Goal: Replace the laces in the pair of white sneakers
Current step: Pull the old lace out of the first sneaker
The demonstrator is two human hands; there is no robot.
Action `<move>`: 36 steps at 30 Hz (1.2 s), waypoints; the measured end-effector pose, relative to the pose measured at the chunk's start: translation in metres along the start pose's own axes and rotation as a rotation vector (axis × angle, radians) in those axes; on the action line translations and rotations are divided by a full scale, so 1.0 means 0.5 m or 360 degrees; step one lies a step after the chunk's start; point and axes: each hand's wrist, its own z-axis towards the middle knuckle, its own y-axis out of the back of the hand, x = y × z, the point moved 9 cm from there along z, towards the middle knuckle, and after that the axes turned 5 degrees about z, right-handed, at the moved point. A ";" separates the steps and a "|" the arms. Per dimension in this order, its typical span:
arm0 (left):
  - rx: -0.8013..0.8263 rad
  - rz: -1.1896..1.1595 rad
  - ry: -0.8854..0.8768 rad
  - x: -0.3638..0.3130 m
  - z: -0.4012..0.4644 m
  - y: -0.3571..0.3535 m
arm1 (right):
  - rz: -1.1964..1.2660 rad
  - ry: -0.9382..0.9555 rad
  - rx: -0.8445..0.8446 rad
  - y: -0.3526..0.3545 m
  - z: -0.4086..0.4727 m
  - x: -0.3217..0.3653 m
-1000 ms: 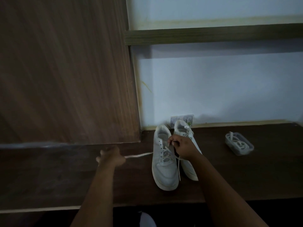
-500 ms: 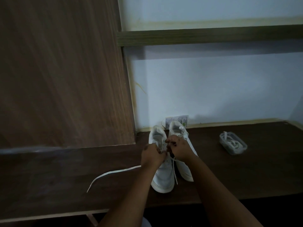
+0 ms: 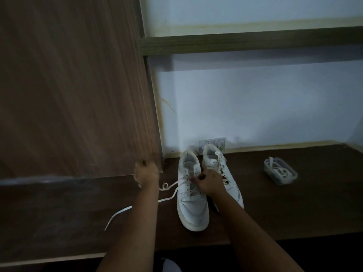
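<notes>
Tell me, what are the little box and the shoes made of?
The little box looks like clear plastic: you can see laces through its walls. The shoes, the left one and the right one, look like smooth white leather or fake leather, with paler rubbery soles. Dim light leaves that unsure.

text: none can be read | sneakers [image 3: 191,193]: no brand or number legible on the uppers | small printed plate on the wall [image 3: 213,143] at the back edge of the desk [image 3: 294,209]: marks too small and dim to read | clear container [image 3: 280,170]: no label legible
</notes>
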 end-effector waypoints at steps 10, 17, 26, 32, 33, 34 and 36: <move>0.1007 0.0610 -0.0806 -0.051 -0.121 -0.224 | 0.1359 -0.0465 0.0290 -0.032 -0.039 -0.029; 0.1314 0.0435 -0.0527 -0.031 -0.088 -0.243 | 0.1764 -0.0637 0.0125 -0.042 -0.062 -0.053; 0.1303 0.0586 -0.0819 -0.040 -0.086 -0.251 | 0.1101 -0.0667 0.0261 -0.001 -0.064 -0.055; 0.1310 0.0592 -0.0861 -0.038 -0.081 -0.251 | 0.2255 -0.0545 0.0215 0.076 -0.055 -0.040; 0.1311 0.0567 -0.0839 -0.036 -0.080 -0.252 | 0.2610 -0.0557 0.0206 0.083 -0.057 -0.052; 0.1310 0.0549 -0.0821 -0.035 -0.079 -0.253 | 0.2838 -0.0539 0.0172 0.092 -0.058 -0.065; 0.1312 0.0546 -0.0810 -0.032 -0.079 -0.254 | 0.3009 -0.0446 0.0059 0.114 -0.068 -0.088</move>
